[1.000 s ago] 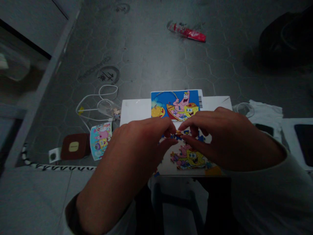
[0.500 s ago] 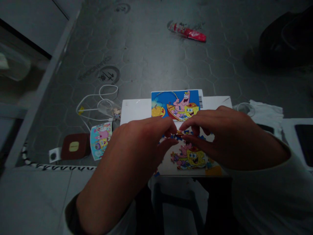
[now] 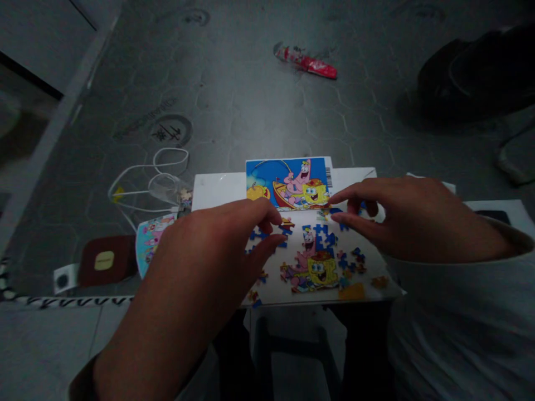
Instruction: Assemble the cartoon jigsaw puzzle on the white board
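A partly joined jigsaw puzzle (image 3: 321, 270), showing a yellow square character and a pink one, lies on a white board (image 3: 219, 186). Loose puzzle pieces (image 3: 357, 262) are scattered around it. My left hand (image 3: 228, 239) is over the board's left part, thumb and index finger apart beside a small red-and-blue puzzle piece (image 3: 286, 224). On the other side, my right hand (image 3: 401, 214) hovers with thumb and index finger spread near pieces at the picture card's lower right corner. I see nothing held in either hand. The picture card (image 3: 292, 181) lies at the board's back.
Left of the board are a white cable (image 3: 134, 167), a brown box (image 3: 106, 260) and a colourful printed card (image 3: 148, 239). A red wrapper (image 3: 320, 67) lies on the grey floor mat ahead. A dark stool (image 3: 296, 345) stands below the board.
My hands, close together over the puzzle before, have moved apart. The right one shifted right, uncovering the joined puzzle and loose pieces. The whole view has also shifted a little.
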### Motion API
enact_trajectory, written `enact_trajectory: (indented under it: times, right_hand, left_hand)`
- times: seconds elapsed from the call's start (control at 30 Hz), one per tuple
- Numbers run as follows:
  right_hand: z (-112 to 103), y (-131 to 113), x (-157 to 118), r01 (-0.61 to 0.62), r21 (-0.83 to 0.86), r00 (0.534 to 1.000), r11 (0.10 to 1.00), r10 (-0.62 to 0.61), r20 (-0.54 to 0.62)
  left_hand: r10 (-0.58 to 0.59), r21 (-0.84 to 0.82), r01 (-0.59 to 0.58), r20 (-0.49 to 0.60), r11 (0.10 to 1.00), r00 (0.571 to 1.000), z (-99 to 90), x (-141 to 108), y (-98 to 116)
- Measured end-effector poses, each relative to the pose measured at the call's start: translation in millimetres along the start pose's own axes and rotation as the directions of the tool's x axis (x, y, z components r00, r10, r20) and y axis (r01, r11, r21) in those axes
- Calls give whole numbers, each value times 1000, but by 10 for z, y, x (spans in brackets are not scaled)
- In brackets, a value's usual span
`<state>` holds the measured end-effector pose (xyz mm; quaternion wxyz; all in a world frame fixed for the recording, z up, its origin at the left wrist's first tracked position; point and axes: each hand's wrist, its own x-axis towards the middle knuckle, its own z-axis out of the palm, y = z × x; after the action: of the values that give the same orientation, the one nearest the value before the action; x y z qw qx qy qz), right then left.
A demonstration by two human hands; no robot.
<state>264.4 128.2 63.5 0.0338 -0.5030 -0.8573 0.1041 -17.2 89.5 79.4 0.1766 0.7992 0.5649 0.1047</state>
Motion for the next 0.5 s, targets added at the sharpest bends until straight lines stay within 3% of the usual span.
enact_trajectory:
  times: [0.07, 0.27, 0.5]
  right_hand:
    - [-27, 178, -82, -103, -69, 995, 992, 101, -26]
    - [-10, 664, -347, -163, -134, 986, 978, 156, -60]
    - [12, 860, -403, -212, -58, 976, 976, 215, 44]
  left_hand:
    - [-8, 32, 8, -1, 999, 1000, -7, 24, -9]
    - [-9, 104, 5, 33, 995, 999, -14, 72, 11]
    - [-18, 114, 13, 44, 993, 999, 11, 84, 30]
